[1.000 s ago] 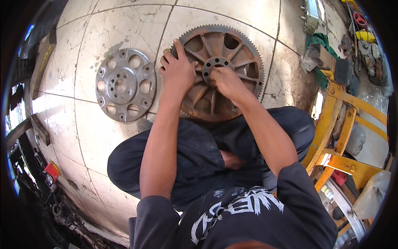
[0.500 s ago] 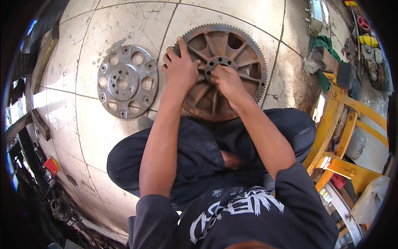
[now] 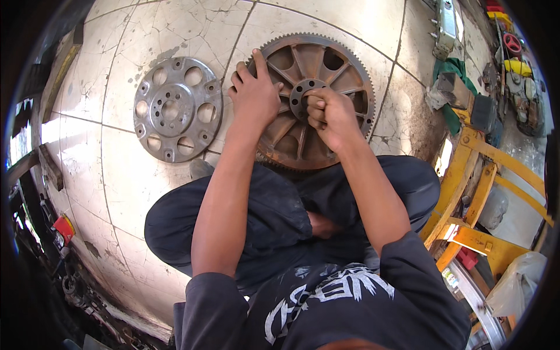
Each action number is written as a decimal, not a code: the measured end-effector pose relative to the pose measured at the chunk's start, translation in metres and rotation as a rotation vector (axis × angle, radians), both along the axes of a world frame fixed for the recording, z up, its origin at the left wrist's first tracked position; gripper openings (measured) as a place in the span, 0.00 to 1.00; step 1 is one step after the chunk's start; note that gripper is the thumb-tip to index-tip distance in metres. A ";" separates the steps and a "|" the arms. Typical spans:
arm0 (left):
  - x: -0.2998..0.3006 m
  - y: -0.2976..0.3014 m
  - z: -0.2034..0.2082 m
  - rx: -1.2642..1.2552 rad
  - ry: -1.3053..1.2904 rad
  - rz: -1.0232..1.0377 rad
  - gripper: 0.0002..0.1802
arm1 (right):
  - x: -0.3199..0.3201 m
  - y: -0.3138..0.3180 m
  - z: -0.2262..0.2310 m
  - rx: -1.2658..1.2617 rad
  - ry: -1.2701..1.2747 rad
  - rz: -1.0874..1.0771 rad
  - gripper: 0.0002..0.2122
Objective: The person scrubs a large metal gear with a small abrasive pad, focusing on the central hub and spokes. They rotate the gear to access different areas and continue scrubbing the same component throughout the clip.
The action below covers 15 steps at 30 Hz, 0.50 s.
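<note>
a seated person [image 3: 344,312] on a tiled floor [image 3: 84,166] has a large toothed wheel [image 3: 306,61] at twelve o'clock.
a grey holed disc [image 3: 182,119] lies near the wheel, at its nine o'clock; the left hand [image 3: 255,100] rests fingers outspread, unclenched, over the wheel's ten o'clock edge; the right hand [image 3: 337,118] curls in from four o'clock at the hub [image 3: 305,89], its grasp impossible to tell.

A dark T-shirt [image 3: 338,319] (jagged white lettering [image 3: 336,291]) tops dark trousers [image 3: 277,210].
</note>
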<state>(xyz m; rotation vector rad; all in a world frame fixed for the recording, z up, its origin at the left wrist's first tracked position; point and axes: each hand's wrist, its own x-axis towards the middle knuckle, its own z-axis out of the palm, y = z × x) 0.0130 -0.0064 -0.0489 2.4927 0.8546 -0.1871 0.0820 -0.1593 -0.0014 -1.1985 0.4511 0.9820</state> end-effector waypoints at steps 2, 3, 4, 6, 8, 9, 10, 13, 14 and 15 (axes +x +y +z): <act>-0.004 -0.002 0.000 0.002 -0.023 -0.015 0.52 | -0.001 -0.005 0.003 0.002 0.021 -0.059 0.11; -0.003 0.000 -0.001 0.000 -0.034 -0.014 0.53 | -0.003 -0.004 -0.007 0.032 -0.033 -0.014 0.10; 0.002 0.000 0.000 -0.003 -0.060 -0.014 0.53 | -0.002 -0.003 -0.011 0.048 -0.011 -0.024 0.10; 0.001 -0.003 0.002 -0.015 -0.039 -0.019 0.52 | -0.001 -0.002 -0.017 0.080 0.034 -0.045 0.11; -0.005 -0.002 -0.001 0.008 -0.029 -0.021 0.51 | 0.004 -0.001 -0.007 0.088 0.113 -0.098 0.11; -0.004 -0.001 -0.003 0.036 -0.023 -0.017 0.51 | 0.005 0.001 -0.005 0.104 0.101 -0.109 0.11; -0.004 -0.002 -0.003 0.025 -0.037 -0.015 0.51 | 0.003 -0.005 -0.002 0.100 0.090 -0.135 0.11; -0.003 0.002 -0.003 0.004 -0.043 -0.008 0.51 | -0.002 -0.003 -0.017 0.218 0.152 -0.180 0.11; -0.004 0.001 -0.001 0.005 -0.040 -0.011 0.51 | -0.004 0.001 -0.016 0.261 0.183 -0.230 0.11; -0.003 -0.002 0.000 0.007 -0.036 -0.014 0.50 | 0.002 -0.010 -0.015 0.364 0.267 -0.272 0.11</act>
